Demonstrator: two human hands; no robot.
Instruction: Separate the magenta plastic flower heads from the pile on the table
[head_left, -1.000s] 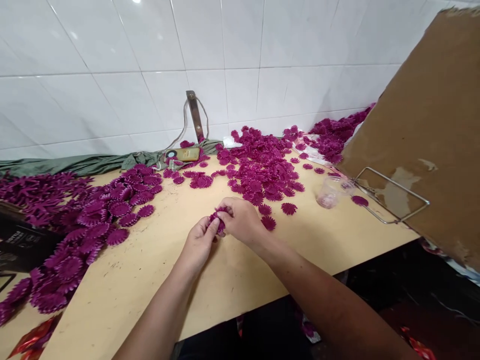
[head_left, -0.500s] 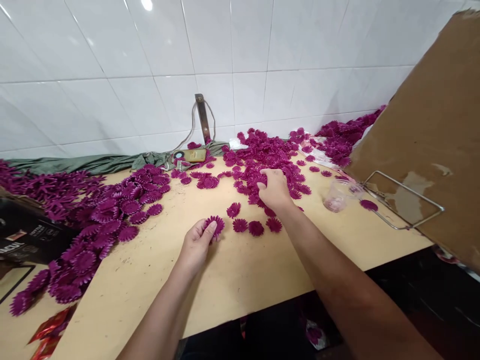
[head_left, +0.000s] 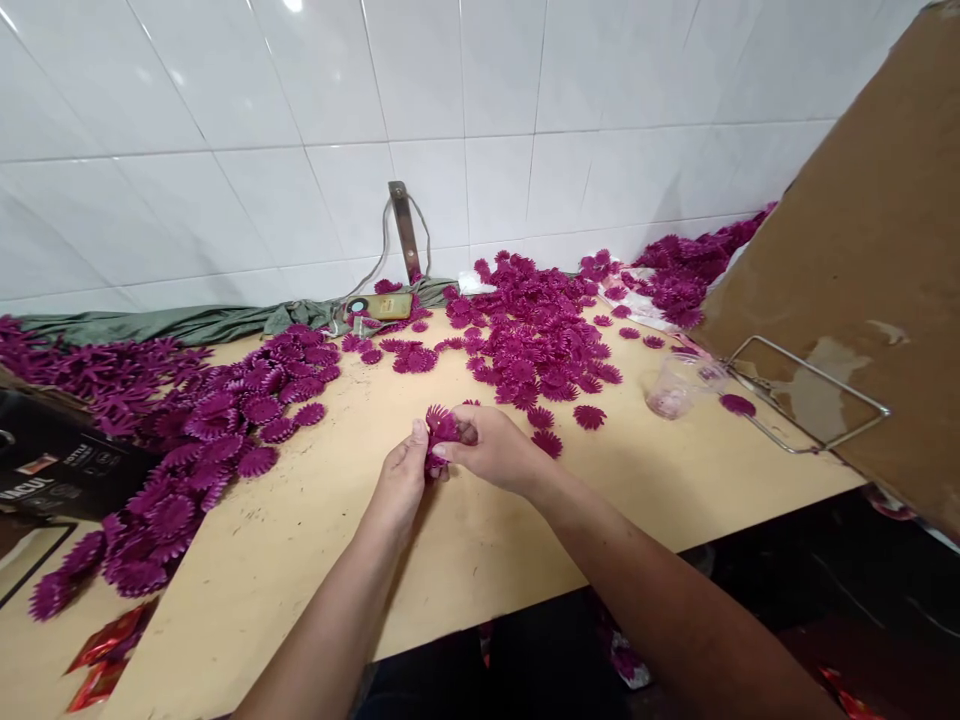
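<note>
Together, flower between both hands' fingers

Both hands' fingers hide most of the purple flower piece between them.

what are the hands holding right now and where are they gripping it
Both hands, left hand and right hand, pinch a small bunch of purple flower pieces between their fingertips, gripping at its lower edges; the exact contact is partly hidden.

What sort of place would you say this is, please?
Probably a small craft workshop for artificial flowers: heaps of purple petal pieces cover a plywood table against a white tiled wall, and both hands press pieces together.
</note>
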